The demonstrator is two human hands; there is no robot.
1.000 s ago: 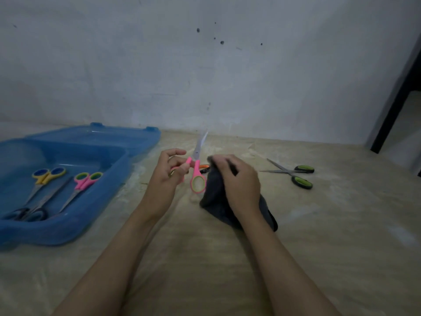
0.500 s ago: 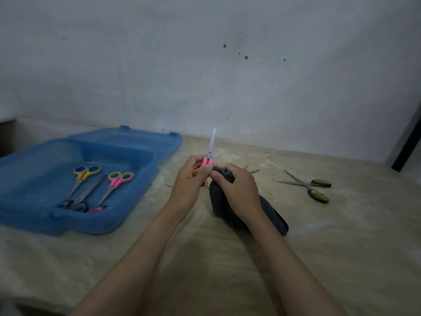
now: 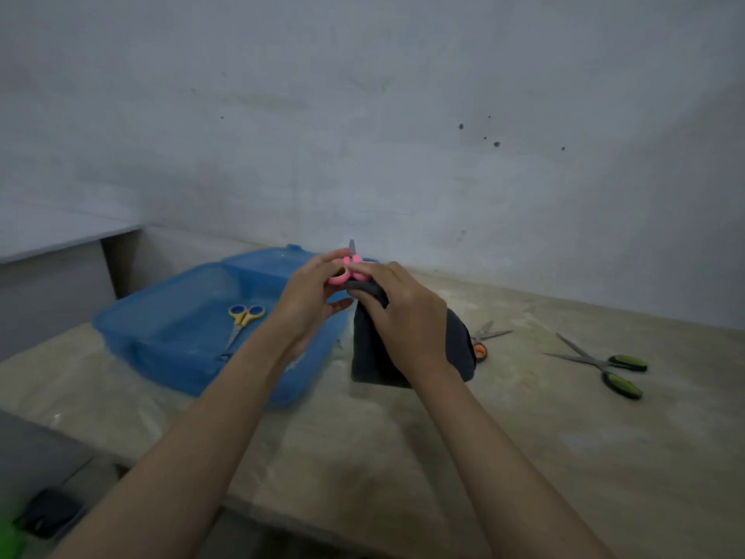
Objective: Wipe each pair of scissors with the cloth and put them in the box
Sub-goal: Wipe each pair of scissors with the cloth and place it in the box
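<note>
Pink scissors (image 3: 346, 273) sat mid-frame, tip up, pinched at the handles by the left hand (image 3: 308, 304); the right hand (image 3: 403, 316) gripped the dark cloth (image 3: 373, 357) against them, above the blue box (image 3: 169, 336) at centre-left.

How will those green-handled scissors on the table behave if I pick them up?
The green-handled scissors lie with blades spread, so they will probably pivot loosely when lifted. They look stiff and flat, unlikely to roll. Bare points suggest lifting by the handles.
</note>
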